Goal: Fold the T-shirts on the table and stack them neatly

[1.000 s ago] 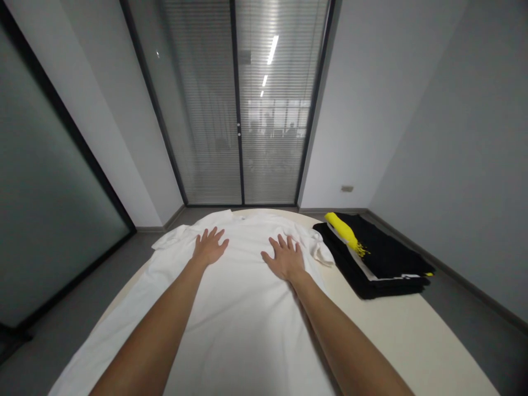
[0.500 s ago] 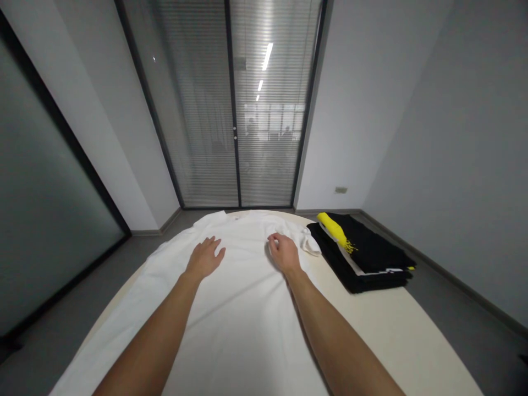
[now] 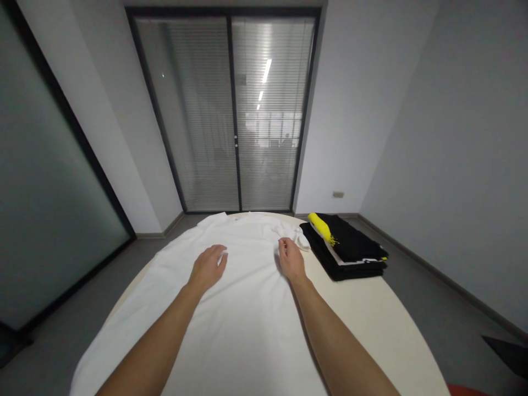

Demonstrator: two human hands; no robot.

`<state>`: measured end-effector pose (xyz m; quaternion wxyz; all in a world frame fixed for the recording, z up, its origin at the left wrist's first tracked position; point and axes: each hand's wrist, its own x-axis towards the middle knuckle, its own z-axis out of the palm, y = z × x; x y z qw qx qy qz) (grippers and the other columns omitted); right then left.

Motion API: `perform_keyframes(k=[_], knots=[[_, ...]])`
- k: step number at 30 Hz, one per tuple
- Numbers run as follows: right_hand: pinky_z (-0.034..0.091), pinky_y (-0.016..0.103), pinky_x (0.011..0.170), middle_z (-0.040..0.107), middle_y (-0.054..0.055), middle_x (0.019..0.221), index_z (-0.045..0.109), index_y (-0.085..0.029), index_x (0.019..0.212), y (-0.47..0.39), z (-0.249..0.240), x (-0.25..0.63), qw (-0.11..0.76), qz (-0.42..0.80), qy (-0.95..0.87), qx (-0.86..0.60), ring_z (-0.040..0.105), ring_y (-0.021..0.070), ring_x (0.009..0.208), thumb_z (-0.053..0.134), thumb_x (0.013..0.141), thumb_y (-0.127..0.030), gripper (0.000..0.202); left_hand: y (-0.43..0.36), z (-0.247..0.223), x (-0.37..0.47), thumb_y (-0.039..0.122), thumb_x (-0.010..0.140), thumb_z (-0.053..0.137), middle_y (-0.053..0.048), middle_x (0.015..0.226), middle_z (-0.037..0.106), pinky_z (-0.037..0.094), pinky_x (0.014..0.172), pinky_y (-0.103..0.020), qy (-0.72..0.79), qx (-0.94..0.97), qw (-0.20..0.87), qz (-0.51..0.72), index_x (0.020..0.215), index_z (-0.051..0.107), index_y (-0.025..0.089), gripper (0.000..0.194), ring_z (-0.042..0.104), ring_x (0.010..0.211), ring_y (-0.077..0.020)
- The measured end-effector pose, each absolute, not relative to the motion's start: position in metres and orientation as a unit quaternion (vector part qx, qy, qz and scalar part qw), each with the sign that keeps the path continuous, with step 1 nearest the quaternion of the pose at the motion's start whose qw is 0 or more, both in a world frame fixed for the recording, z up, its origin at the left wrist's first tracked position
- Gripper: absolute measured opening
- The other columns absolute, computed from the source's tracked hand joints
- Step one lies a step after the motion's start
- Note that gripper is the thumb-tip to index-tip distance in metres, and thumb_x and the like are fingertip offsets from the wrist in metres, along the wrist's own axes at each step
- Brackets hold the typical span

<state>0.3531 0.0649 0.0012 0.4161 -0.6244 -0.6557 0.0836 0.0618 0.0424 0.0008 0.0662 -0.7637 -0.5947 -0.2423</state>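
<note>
A white shirt (image 3: 247,308) lies spread over the round table, with its short sleeve (image 3: 302,240) rumpled on the right. My left hand (image 3: 208,268) rests on or just over the cloth, left of the middle. Its fingers are stretched out and the thumb stands apart, so it is open and holds nothing. Close to the shirt's right edge, my right hand (image 3: 292,259) has its fingers curled in toward the thumb. Whether cloth is caught between those fingertips I cannot make out. A shadow falls on the shirt along that hand's left side.
A folded stack of black cloth (image 3: 350,242) sits at the table's right, with a rolled yellow fringed piece (image 3: 320,228) on top. The pale tabletop (image 3: 383,324) shows on the right. Glass doors with blinds (image 3: 268,165) stand beyond. Something red (image 3: 466,390) shows at the lower right.
The view has tilted up slightly and turned right. My right hand has shifted right over the shirt, closer to the sleeve. My left hand's fingers are less spread.
</note>
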Motion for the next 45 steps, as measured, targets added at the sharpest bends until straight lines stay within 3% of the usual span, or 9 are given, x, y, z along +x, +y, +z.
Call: perform_keyframes(k=[6,9,14,20,28,31,36,42,45], knots=[[0.036,0.031,0.107,0.066,0.011,0.127,0.064,-0.016,0.122,0.047,-0.009,0.353,0.283,0.052,-0.767,-0.574,0.056,0.0223,0.122,0.041,0.101,-0.033,0.036,-0.017,0.007,0.114,0.030,0.091,0.055,-0.010,0.132,0.065,0.044,0.110,-0.044,-0.354,-0.897,-0.004,-0.265,0.126,0.062,0.020,0.037,0.058,0.124,-0.0251],[0.028,0.038,0.116,0.055,0.013,0.146,0.060,-0.016,0.134,0.040,-0.011,0.355,0.215,0.040,-0.793,-0.569,0.045,0.0257,0.137,0.042,0.101,-0.035,0.042,-0.049,0.012,0.137,0.039,0.086,0.063,-0.010,0.138,0.062,0.042,0.112,-0.045,-0.240,-0.947,-0.081,-0.197,0.129,0.061,0.023,0.046,0.056,0.129,-0.0275],[0.019,0.049,0.119,0.033,0.010,0.163,0.049,-0.022,0.148,0.032,-0.011,0.359,0.171,0.053,-0.788,-0.589,0.021,0.0318,0.152,0.039,0.102,-0.044,0.052,-0.083,0.022,0.157,0.063,0.087,0.060,-0.011,0.165,0.029,0.023,0.120,-0.061,-0.190,-0.968,-0.139,-0.084,0.153,0.042,0.030,0.076,0.026,0.150,-0.0405],[0.017,0.048,0.121,0.035,0.009,0.162,0.047,-0.020,0.149,0.028,-0.008,0.360,0.169,0.062,-0.769,-0.614,0.022,0.0313,0.152,0.033,0.103,-0.046,0.054,-0.106,0.034,0.170,0.071,0.080,0.066,-0.011,0.167,0.018,0.016,0.119,-0.068,-0.145,-0.970,-0.189,-0.045,0.155,0.038,0.033,0.089,0.016,0.151,-0.0449],[0.013,0.047,0.121,0.031,0.010,0.164,0.043,-0.022,0.153,0.021,-0.005,0.364,0.125,0.077,-0.790,-0.595,0.022,0.0307,0.152,0.031,0.103,-0.049,0.058,-0.131,0.041,0.180,0.061,0.094,0.056,-0.007,0.169,0.011,0.012,0.120,-0.068,-0.117,-0.973,-0.196,-0.037,0.154,0.038,0.039,0.066,0.006,0.154,-0.0385],[0.013,0.047,0.122,0.029,0.010,0.165,0.040,-0.021,0.155,0.017,-0.002,0.365,0.113,0.079,-0.798,-0.587,0.019,0.0306,0.153,0.029,0.103,-0.051,0.060,-0.136,0.044,0.182,0.050,0.103,0.041,-0.002,0.169,0.015,0.016,0.121,-0.065,-0.116,-0.977,-0.178,-0.037,0.150,0.044,0.041,0.048,0.010,0.154,-0.0346],[0.010,0.047,0.123,0.023,0.009,0.167,0.034,-0.020,0.158,0.013,0.000,0.366,0.090,0.083,-0.800,-0.587,0.014,0.0324,0.154,0.029,0.102,-0.054,0.065,-0.145,0.043,0.190,0.045,0.106,0.033,-0.001,0.165,0.029,0.026,0.121,-0.061,-0.102,-0.987,-0.113,-0.044,0.146,0.049,0.038,0.044,0.023,0.152,-0.0305],[0.008,0.051,0.123,0.019,0.010,0.168,0.031,-0.019,0.159,-0.004,0.003,0.367,0.070,0.086,-0.806,-0.581,0.010,0.0362,0.155,0.030,0.100,-0.057,0.070,-0.156,0.009,0.204,0.050,0.104,0.037,0.001,0.163,0.033,0.042,0.113,-0.057,-0.073,-0.989,0.061,-0.110,0.147,0.045,0.047,0.044,0.034,0.149,-0.0315],[0.006,0.053,0.122,0.015,0.011,0.168,0.027,-0.019,0.161,-0.018,0.003,0.370,0.049,0.092,-0.811,-0.576,0.007,0.0367,0.155,0.027,0.100,-0.058,0.072,-0.162,-0.025,0.209,0.043,0.106,0.037,0.006,0.161,0.037,0.049,0.109,-0.046,-0.063,-0.973,0.169,-0.144,0.143,0.051,0.043,0.040,0.041,0.146,-0.0255]])
